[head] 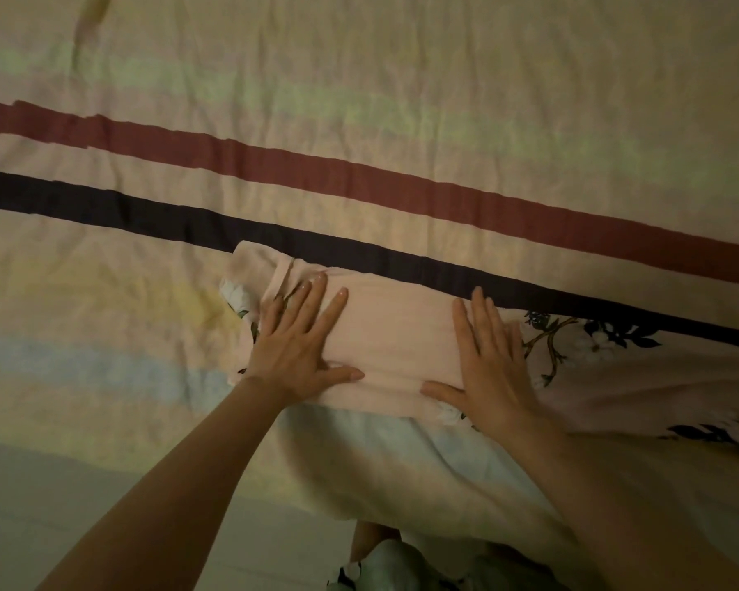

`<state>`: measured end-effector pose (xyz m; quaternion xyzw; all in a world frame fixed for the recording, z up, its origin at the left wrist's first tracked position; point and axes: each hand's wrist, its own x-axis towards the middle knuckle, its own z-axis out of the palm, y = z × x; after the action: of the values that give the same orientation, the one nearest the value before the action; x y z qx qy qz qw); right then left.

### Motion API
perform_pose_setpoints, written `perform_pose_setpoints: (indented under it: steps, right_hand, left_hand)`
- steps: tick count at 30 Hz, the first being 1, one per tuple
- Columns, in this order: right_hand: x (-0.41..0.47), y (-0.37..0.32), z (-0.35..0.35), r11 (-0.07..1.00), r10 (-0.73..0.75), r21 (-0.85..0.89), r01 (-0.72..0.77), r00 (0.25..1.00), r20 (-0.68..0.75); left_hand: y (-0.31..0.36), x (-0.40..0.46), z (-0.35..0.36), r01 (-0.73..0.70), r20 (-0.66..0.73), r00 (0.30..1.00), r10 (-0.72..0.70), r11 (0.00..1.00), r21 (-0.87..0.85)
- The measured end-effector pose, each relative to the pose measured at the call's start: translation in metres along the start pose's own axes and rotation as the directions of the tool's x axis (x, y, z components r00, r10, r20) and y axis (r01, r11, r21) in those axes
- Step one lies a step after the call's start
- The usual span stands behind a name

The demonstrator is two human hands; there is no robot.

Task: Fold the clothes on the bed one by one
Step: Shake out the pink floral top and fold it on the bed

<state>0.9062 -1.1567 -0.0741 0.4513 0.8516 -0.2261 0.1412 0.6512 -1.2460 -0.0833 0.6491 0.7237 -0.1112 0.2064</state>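
Note:
A pale pink garment with a floral print (395,334) lies on the bed near its front edge, its left part folded into a flat rectangle. My left hand (299,339) presses flat on the left end of the fold, fingers spread and straight. On the right end of the fold, my right hand (487,356) lies flat with its thumb stretched out to the left. The unfolded part of the garment (640,377), with dark leaves and white flowers, spreads out to the right.
The bed is covered by a cream sheet (359,78) with a maroon stripe (359,172) and a dark navy stripe (188,215) running across it. The sheet hangs over the front edge. Below lies pale floor (60,505), and my knee shows at the bottom.

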Motion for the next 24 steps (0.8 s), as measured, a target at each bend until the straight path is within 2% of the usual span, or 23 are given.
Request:
perform_pose_setpoints:
  steps: [2, 5, 9, 13, 16, 20, 22, 24]
  right_hand:
    - [-0.005, 0.008, 0.001, 0.999, 0.036, -0.022, -0.035, 0.997, 0.063]
    - [-0.011, 0.018, 0.002, 0.996, 0.088, -0.014, -0.087, 0.993, 0.077]
    - [-0.018, 0.029, 0.002, 0.985, 0.164, 0.046, -0.169, 0.981, 0.099]
    - [-0.018, 0.033, 0.000, 0.980, 0.192, 0.023, -0.196, 0.974, 0.115]
    - [-0.017, 0.031, -0.004, 0.978, 0.201, 0.026, -0.206, 0.971, 0.132]
    - [-0.016, 0.019, -0.013, 0.979, 0.176, 0.079, -0.187, 0.975, 0.133]
    - [-0.011, 0.005, -0.018, 0.987, 0.106, 0.111, -0.120, 0.987, 0.124]
    - [0.000, -0.015, -0.023, 0.993, 0.015, 0.111, -0.026, 0.996, 0.092]
  left_hand:
    - [-0.008, 0.000, 0.000, 0.040, 0.000, 0.999, -0.040, 0.999, 0.025]
    - [-0.017, 0.004, -0.002, 0.070, 0.020, 0.997, -0.071, 0.995, 0.067]
    - [-0.022, 0.006, -0.005, 0.150, 0.019, 0.988, -0.151, 0.988, 0.037]
    - [-0.022, 0.007, -0.010, 0.173, 0.083, 0.981, -0.175, 0.984, 0.042]
    - [-0.022, 0.006, -0.012, 0.165, 0.079, 0.983, -0.165, 0.986, 0.005]
    - [-0.028, -0.009, -0.014, 0.098, -0.052, 0.992, -0.113, 0.967, -0.233]
    - [-0.030, -0.022, -0.013, 0.105, -0.155, 0.971, -0.184, 0.904, -0.414]
    - [-0.028, -0.034, -0.010, 0.157, -0.224, 0.916, -0.333, 0.811, -0.563]
